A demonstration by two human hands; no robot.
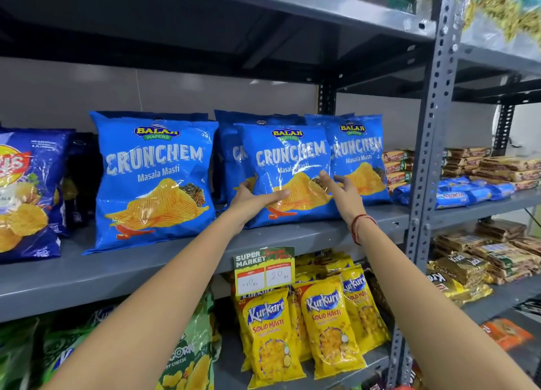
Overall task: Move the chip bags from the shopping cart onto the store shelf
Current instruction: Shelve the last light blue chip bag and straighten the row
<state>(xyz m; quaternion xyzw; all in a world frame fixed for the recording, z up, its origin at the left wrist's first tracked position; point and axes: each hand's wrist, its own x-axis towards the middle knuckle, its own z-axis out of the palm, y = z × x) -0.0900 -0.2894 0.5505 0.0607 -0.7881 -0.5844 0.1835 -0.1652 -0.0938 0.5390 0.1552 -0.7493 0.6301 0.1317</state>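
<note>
A blue Crunchem chip bag (288,155) stands upright on the grey shelf (175,258), in front of two more blue bags (358,144). My left hand (251,198) grips its lower left side, thumb across the front. My right hand (341,189) is at the bag's right edge, fingers spread, touching or just off it. Another blue Crunchem bag (155,179) stands alone to the left. The shopping cart is out of view.
A dark blue chip bag (26,190) stands at the far left. Yellow Kurkure bags (310,322) and a price tag (263,269) sit below. Biscuit packs (468,176) fill the shelves right of the grey upright post (430,144).
</note>
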